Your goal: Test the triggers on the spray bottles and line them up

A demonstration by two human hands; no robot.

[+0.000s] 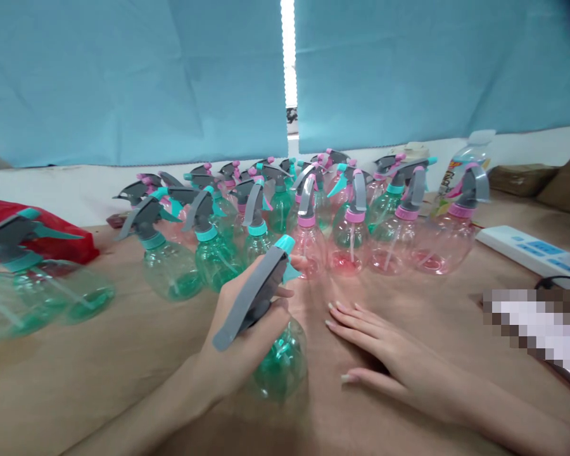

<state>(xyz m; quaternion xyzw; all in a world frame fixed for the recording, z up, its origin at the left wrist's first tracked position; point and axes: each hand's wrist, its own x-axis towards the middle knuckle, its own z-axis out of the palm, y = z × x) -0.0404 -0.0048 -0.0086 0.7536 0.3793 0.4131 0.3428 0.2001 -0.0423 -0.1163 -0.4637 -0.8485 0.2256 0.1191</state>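
Observation:
My left hand (247,316) is wrapped round the neck of a green spray bottle (282,361) with a grey and turquoise trigger head, near the middle of the table. Its fingers lie partly behind the trigger head. To its right, my right hand (375,342) rests low over the tabletop with fingers stretched out and nothing in them. Just beyond both hands stand several spray bottles; among the nearest are a green one (218,263) with a turquoise collar and a pink one (308,247) with a pink collar.
Two green spray bottles, the nearer (76,291) in plain view, stand at the left before a red bag (71,234). A clear drink bottle (470,158), a white power strip (527,250) and brown boxes (522,180) are at the right. Blue cloth (123,82) hangs behind the table (147,361).

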